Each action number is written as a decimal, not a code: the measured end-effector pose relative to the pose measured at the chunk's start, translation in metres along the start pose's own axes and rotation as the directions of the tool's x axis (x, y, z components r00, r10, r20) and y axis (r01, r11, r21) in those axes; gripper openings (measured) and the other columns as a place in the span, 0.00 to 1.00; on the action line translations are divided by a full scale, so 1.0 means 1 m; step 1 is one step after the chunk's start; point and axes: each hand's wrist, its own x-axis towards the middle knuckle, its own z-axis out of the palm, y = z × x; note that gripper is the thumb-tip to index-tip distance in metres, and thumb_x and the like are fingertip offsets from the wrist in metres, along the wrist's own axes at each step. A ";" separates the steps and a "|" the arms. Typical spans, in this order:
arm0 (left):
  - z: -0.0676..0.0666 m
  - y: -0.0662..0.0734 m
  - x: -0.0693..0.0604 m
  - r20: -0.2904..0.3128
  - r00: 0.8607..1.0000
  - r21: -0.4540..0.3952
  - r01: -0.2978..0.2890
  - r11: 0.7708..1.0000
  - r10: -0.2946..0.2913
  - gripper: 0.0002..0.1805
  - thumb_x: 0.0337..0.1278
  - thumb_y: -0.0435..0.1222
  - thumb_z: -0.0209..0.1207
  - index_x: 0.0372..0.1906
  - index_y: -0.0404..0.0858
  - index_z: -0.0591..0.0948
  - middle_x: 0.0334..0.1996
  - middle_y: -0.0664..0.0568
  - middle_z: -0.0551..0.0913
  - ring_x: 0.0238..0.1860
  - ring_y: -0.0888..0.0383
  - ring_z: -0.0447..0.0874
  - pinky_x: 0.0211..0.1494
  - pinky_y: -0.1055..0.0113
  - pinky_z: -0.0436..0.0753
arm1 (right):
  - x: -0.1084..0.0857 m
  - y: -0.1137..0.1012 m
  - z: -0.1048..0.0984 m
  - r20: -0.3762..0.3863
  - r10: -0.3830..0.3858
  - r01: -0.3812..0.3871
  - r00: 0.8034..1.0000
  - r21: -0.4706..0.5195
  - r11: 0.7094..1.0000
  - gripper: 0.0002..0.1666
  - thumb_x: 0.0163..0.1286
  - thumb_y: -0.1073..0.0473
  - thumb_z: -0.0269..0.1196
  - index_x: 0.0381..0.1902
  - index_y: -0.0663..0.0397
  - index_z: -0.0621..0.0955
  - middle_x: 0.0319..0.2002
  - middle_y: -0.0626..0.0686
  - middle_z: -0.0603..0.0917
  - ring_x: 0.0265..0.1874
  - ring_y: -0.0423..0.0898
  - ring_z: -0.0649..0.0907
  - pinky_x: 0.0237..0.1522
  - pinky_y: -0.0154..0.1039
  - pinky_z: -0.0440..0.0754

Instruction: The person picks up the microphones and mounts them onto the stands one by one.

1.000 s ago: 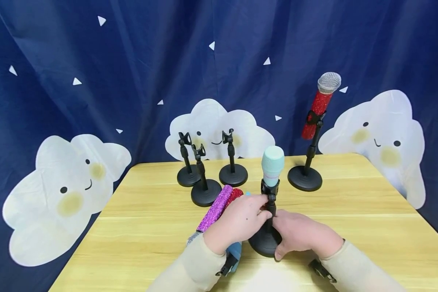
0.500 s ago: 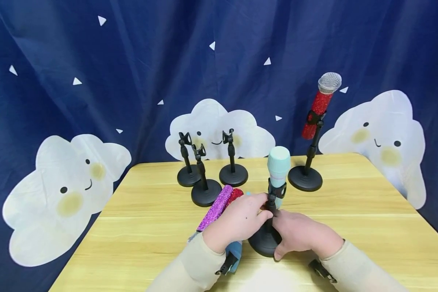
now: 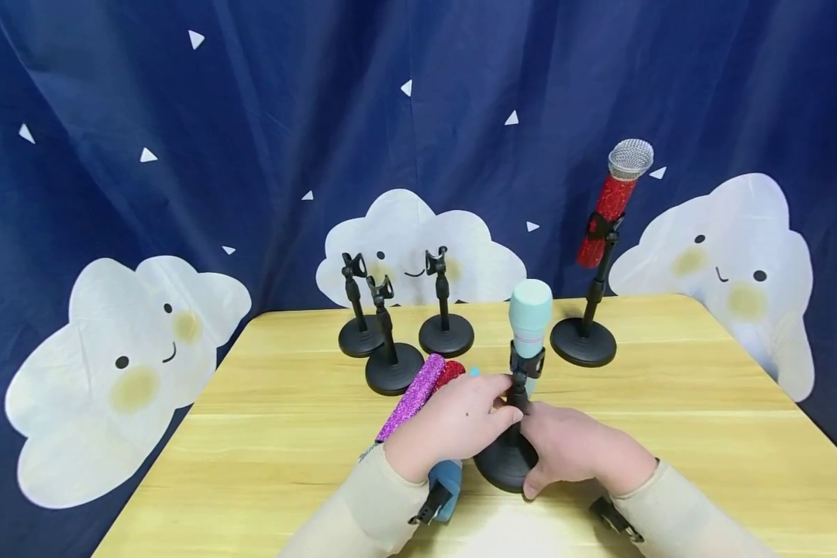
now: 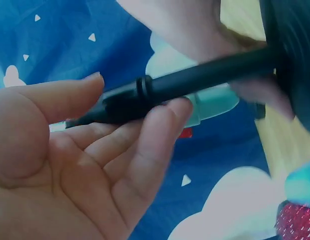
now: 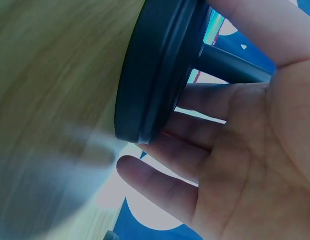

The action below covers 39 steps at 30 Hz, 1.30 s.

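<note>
A mint-green microphone point(image 3: 530, 311) sits upright in the clip of a black microphone stand point(image 3: 505, 465), its lower end partly hidden behind the clip. My left hand point(image 3: 460, 418) holds the stand's pole below the clip; in the left wrist view, the thumb lies on one side of the pole point(image 4: 215, 70) and the fingers on the other. My right hand point(image 3: 575, 446) grips the round base, with its thumb at the near edge. In the right wrist view, the fingers reach past the base point(image 5: 155, 70), next to the pole.
Beside my left forearm lie a purple glitter microphone point(image 3: 411, 399), a red one point(image 3: 449, 375) and a blue one point(image 3: 446, 473), partly hidden. Several black stands point(image 3: 394, 369) without microphones stand at the back left. A red microphone point(image 3: 611, 201) rests in a stand at the back right.
The mint-green microphone and the clip have shifted right, then slightly back left, and the microphone's lower end now shows below the clip. Both hands stay nearly in place on the stand.
</note>
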 end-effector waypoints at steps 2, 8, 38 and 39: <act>0.000 -0.001 0.000 0.021 1.000 -0.003 -0.019 1.000 0.019 0.08 0.71 0.42 0.60 0.48 0.46 0.83 0.30 0.63 0.82 0.31 0.67 0.78 0.38 0.70 0.79 | 0.000 0.000 -0.001 -0.003 -0.022 0.022 1.000 -0.001 1.000 0.55 0.32 0.37 0.84 0.57 0.60 0.79 0.48 0.50 0.79 0.44 0.47 0.82 0.43 0.46 0.82; -0.002 0.000 -0.001 -0.072 0.997 0.053 0.009 0.999 -0.006 0.08 0.66 0.47 0.64 0.40 0.48 0.83 0.28 0.67 0.83 0.29 0.70 0.78 0.33 0.72 0.78 | -0.001 0.000 -0.003 -0.002 -0.022 0.022 1.000 0.007 1.000 0.48 0.33 0.38 0.84 0.50 0.57 0.80 0.43 0.47 0.78 0.41 0.45 0.81 0.42 0.45 0.81; 0.003 0.000 0.001 -0.169 0.986 0.018 -0.013 1.000 0.015 0.10 0.62 0.51 0.67 0.39 0.51 0.84 0.25 0.70 0.79 0.26 0.72 0.75 0.29 0.73 0.74 | -0.001 -0.001 -0.003 0.026 0.026 -0.027 0.999 0.023 0.999 0.46 0.34 0.38 0.84 0.46 0.59 0.81 0.43 0.48 0.78 0.39 0.45 0.80 0.42 0.45 0.81; 0.002 0.000 0.001 -0.168 0.986 0.003 -0.006 1.000 0.007 0.10 0.62 0.51 0.67 0.39 0.51 0.84 0.26 0.70 0.80 0.28 0.71 0.76 0.30 0.73 0.75 | 0.000 -0.001 -0.003 0.025 0.027 -0.027 0.999 0.021 0.999 0.46 0.34 0.37 0.84 0.46 0.59 0.81 0.43 0.48 0.78 0.40 0.45 0.80 0.43 0.45 0.81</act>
